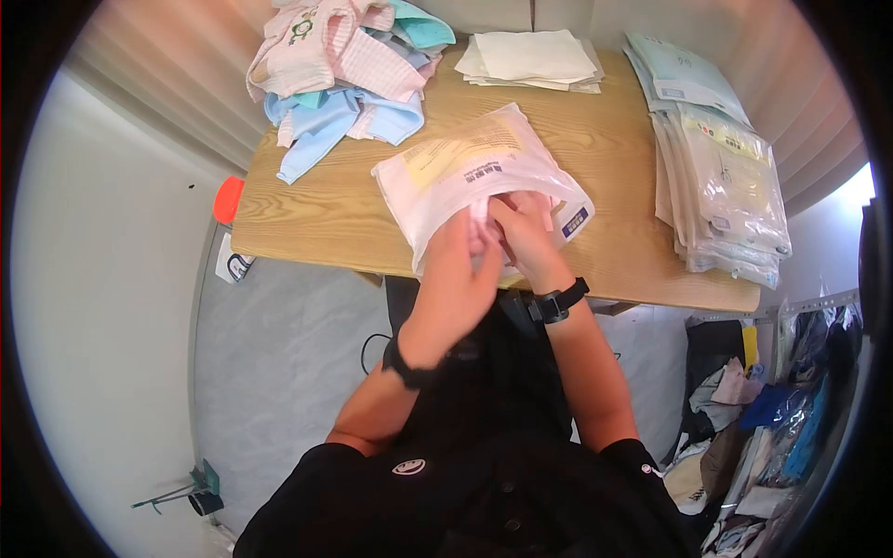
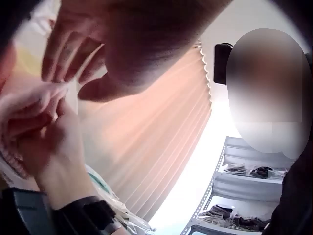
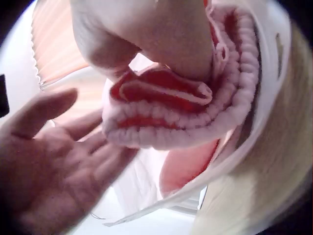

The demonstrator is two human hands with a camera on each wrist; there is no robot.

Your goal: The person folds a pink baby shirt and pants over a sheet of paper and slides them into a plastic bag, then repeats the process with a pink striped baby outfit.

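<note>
A white plastic bag (image 1: 465,172) with a yellow panel lies near the table's front edge, its mouth facing the person. Folded pink fabric with a gathered edge (image 3: 181,129) shows inside the mouth in the right wrist view. The right hand (image 1: 526,232) reaches into the mouth and pinches the fabric, thumb and fingers on its layers (image 3: 146,34). Beside it the left hand (image 1: 460,284) has its fingers extended along the bag's opening, palm towards the fabric; in the right wrist view that hand (image 3: 58,161) is spread under the gathered edge.
Piled pink and blue clothes (image 1: 344,74) lie at the table's back left. White sheets (image 1: 530,58) are stacked at the back middle. Packed plastic bags (image 1: 726,177) form a stack along the right side. Clothes on a rack (image 1: 791,418) stand at the lower right.
</note>
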